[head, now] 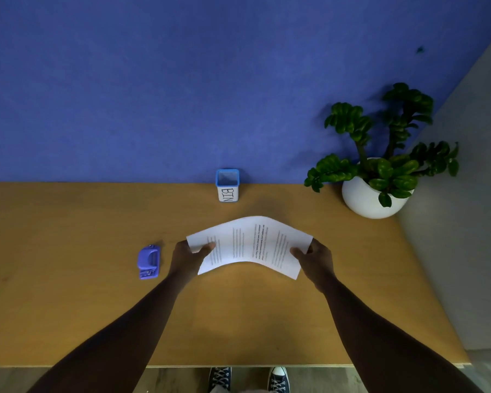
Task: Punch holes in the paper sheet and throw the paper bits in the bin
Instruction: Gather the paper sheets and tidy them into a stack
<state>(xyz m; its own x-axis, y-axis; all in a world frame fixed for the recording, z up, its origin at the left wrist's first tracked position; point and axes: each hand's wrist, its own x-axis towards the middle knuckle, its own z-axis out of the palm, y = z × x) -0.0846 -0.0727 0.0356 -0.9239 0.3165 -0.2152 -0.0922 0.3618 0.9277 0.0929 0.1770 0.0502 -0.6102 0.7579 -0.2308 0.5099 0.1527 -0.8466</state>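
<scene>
A white printed paper sheet [248, 245] arches upward over the middle of the wooden table [68, 307]. My left hand [189, 258] pinches its left edge, thumb on top. My right hand [315, 259] pinches its right edge the same way. A purple hole punch [149, 261] lies on the table just left of my left hand, untouched. The small white bin [228, 185] with a blue rim and the word BIN stands at the table's back edge, behind the sheet.
A white round pot with a green plant [372, 191] stands at the back right corner. A blue wall panel [182, 80] rises behind the table. The near table edge runs above my shoes at the bottom.
</scene>
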